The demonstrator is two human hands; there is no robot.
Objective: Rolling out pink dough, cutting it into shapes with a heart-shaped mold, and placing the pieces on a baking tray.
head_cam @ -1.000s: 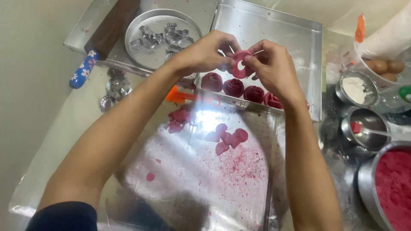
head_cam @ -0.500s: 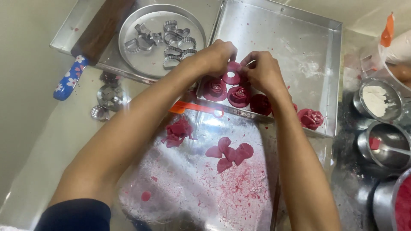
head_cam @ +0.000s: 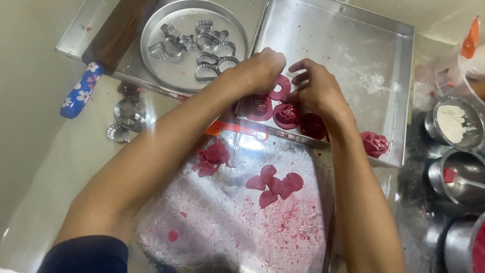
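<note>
Grip: left hand (head_cam: 260, 68) and right hand (head_cam: 316, 91) pinching pink dough ring (head_cam: 279, 87) over square tray (head_cam: 399, 101), above dough roses (head_cam: 288, 115). Risk: soft ring tearing under pinch, squashing rose (head_cam: 259, 106) beneath.

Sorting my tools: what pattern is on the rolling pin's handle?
Blue with white flowers, on the rolling pin handle, head view.
</note>
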